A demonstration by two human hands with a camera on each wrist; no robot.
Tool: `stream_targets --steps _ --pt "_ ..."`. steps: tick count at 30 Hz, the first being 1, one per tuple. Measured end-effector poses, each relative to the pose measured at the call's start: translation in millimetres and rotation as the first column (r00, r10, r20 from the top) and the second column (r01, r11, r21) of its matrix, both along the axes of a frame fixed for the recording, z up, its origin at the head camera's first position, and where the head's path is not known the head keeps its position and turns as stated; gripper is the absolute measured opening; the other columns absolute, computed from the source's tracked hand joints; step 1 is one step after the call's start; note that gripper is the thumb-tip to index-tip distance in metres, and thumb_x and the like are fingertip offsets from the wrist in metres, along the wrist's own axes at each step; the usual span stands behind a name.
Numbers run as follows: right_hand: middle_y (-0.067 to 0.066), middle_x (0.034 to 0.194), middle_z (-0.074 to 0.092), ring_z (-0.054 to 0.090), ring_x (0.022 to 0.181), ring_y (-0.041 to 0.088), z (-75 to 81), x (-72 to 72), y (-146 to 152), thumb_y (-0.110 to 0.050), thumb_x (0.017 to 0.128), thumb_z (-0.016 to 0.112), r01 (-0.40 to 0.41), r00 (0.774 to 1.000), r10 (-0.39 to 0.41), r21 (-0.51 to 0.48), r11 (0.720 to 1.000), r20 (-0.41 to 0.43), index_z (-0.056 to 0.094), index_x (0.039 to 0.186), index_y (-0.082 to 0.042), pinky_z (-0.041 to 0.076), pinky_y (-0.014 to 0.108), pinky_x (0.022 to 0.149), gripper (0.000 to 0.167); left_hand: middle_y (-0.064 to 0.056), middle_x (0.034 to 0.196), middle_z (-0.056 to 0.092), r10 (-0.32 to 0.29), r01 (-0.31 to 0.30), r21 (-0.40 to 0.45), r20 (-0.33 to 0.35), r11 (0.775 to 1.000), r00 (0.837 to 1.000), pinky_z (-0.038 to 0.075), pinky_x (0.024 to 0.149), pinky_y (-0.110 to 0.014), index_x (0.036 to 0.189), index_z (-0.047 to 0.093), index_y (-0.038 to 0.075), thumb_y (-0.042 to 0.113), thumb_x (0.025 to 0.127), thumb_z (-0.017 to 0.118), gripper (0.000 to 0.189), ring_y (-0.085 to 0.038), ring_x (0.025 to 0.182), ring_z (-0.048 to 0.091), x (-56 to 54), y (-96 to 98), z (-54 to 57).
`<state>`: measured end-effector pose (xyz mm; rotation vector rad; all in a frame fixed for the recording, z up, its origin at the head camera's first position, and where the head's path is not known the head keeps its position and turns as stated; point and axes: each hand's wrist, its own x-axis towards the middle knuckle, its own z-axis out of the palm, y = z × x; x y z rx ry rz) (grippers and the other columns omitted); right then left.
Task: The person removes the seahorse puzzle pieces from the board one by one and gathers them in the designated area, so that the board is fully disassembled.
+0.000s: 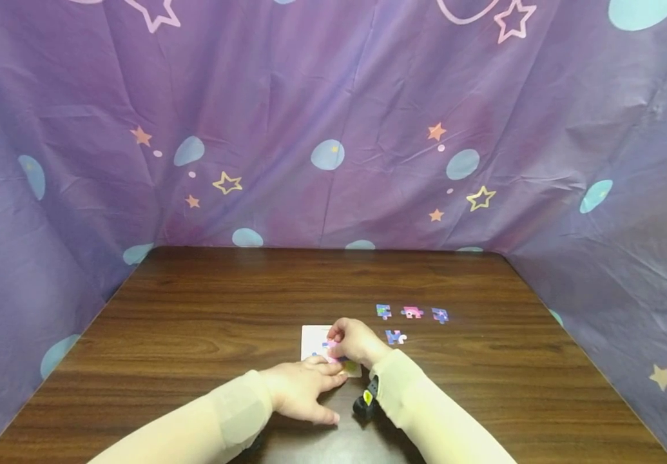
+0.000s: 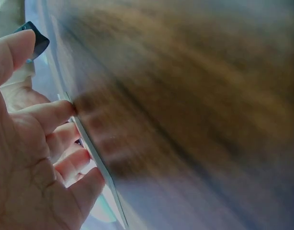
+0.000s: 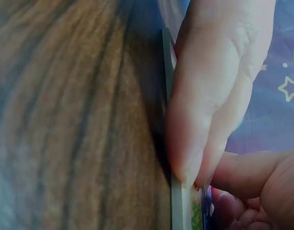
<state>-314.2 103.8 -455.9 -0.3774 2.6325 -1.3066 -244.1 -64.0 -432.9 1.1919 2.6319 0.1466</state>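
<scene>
A small white puzzle board (image 1: pixel 312 335), partly covered by both hands, lies near the table's front middle. My left hand (image 1: pixel 298 388) rests on its near left part, fingers stretched out and thumb spread toward me. In the left wrist view, those fingertips (image 2: pixel 92 184) press by the board's thin edge (image 2: pixel 101 165). My right hand (image 1: pixel 359 341) pinches a pink and blue jigsaw piece (image 1: pixel 330 345) over the board. Seen from the right wrist, left fingers (image 3: pixel 190 129) touch the board beside a green and blue printed part (image 3: pixel 197 211); the right hand (image 3: pixel 266 187) is behind them.
Loose jigsaw pieces lie right of the board: one blue and green (image 1: pixel 383 312), one pink (image 1: pixel 412 312), one blue (image 1: pixel 440 314), and another blue and pink (image 1: pixel 395 337) nearer. The brown wooden table (image 1: pixel 223 303) ends at a purple curtain (image 1: pixel 287 193).
</scene>
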Motion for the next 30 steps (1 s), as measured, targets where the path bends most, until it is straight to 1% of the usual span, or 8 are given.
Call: stream_targets --steps 3,8,11,18,23,26,30 --pt "0.004 0.077 0.056 0.051 0.071 0.014 -1.0 0.5 0.4 0.009 0.065 0.077 0.010 1.000 -0.010 -0.024 1.000 0.017 0.063 0.088 -0.001 0.045 0.025 0.064 0.028 0.004 0.153 0.034 0.002 -0.002 -0.002 0.003 1.000 1.000 0.029 0.112 -0.033 0.146 0.044 0.021 0.062 0.085 0.054 0.074 -0.018 0.142 0.027 0.7 0.0 0.4" --pt "0.005 0.079 0.056 0.051 0.072 0.015 -0.9 1.3 0.8 0.011 0.065 0.076 0.023 0.999 -0.021 -0.061 0.998 0.032 0.063 0.089 0.000 0.045 0.025 0.065 0.029 0.004 0.153 0.034 0.000 0.000 0.006 0.014 1.000 1.000 0.027 0.113 -0.033 0.145 0.045 0.021 0.063 0.086 0.054 0.073 -0.019 0.142 0.027 -0.8 0.1 0.3" --pt "0.006 0.080 0.056 0.051 0.073 0.015 -1.0 1.1 0.9 0.011 0.065 0.076 0.029 0.999 -0.026 -0.076 0.997 0.044 0.063 0.089 0.000 0.045 0.025 0.066 0.030 0.004 0.152 0.036 -0.003 0.003 0.007 0.007 1.000 1.000 0.027 0.113 -0.033 0.145 0.046 0.021 0.063 0.086 0.054 0.073 -0.019 0.141 0.028 -1.9 0.2 -0.9" --pt "0.007 0.079 0.054 0.050 0.072 0.015 0.5 1.4 1.5 0.014 0.065 0.074 0.009 0.999 -0.003 -0.125 0.992 0.054 0.060 0.090 0.002 0.044 0.023 0.063 0.031 0.003 0.152 0.037 -0.014 0.014 0.003 -0.021 1.000 1.000 0.027 0.113 -0.031 0.144 0.047 0.020 0.063 0.086 0.054 0.072 -0.019 0.140 0.030 -2.5 1.0 -2.5" --pt "0.006 0.080 0.055 0.051 0.072 0.014 -0.5 0.9 2.1 0.014 0.065 0.075 0.017 0.997 -0.005 -0.149 0.989 0.078 0.061 0.091 0.003 0.045 0.021 0.063 0.032 0.004 0.152 0.037 -0.012 0.013 0.009 -0.013 1.000 1.000 0.027 0.113 -0.031 0.144 0.047 0.020 0.062 0.086 0.055 0.072 -0.019 0.140 0.030 -2.2 0.8 -1.1" --pt "0.005 0.079 0.055 0.051 0.072 0.014 -1.6 0.3 2.4 0.013 0.065 0.075 0.019 0.997 -0.006 -0.153 0.988 0.080 0.063 0.092 0.003 0.046 0.021 0.064 0.031 0.004 0.152 0.037 -0.011 0.011 0.013 -0.008 1.000 1.000 0.028 0.113 -0.032 0.144 0.047 0.020 0.061 0.086 0.055 0.071 -0.019 0.140 0.030 -1.7 0.6 -0.2" --pt "0.004 0.078 0.055 0.051 0.072 0.014 -3.9 -1.2 3.7 0.013 0.065 0.075 0.011 0.997 0.004 -0.183 0.983 0.082 0.064 0.092 0.002 0.046 0.022 0.063 0.032 0.004 0.152 0.037 -0.009 0.009 0.014 -0.014 1.000 1.000 0.028 0.113 -0.032 0.144 0.047 0.020 0.061 0.086 0.055 0.071 -0.018 0.141 0.030 -0.7 0.4 -0.3"
